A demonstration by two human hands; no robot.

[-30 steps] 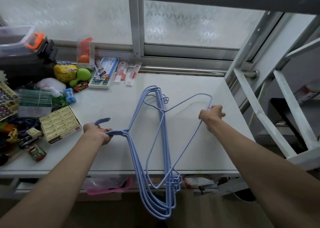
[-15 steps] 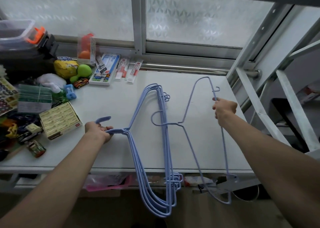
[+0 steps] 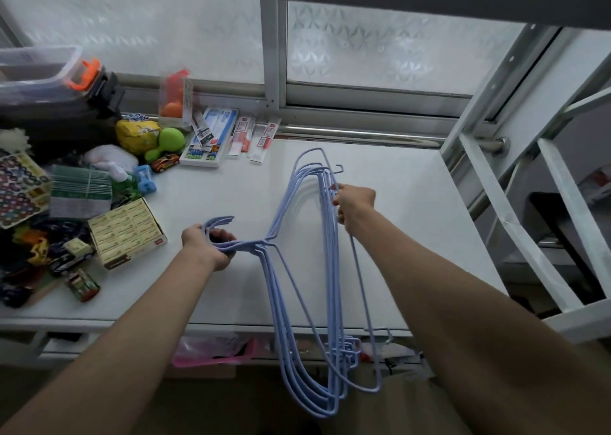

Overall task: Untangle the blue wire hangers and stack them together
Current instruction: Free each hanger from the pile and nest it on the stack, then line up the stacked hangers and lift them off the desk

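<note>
While both hands grip, blue wire hangers [image 3: 330, 269] hang bunched.

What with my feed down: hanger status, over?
Left hand grips the hooks. Right hand holds the hangers by their bars. They overhang the table; nothing blocking.

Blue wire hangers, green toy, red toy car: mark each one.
blue wire hangers [image 3: 261, 243]: head view, necks next to the hooks.
green toy [image 3: 172, 139]: head view, round end.
red toy car [image 3: 164, 162]: head view, roof.

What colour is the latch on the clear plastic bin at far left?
Orange: the latch shows best in the head view.
</note>
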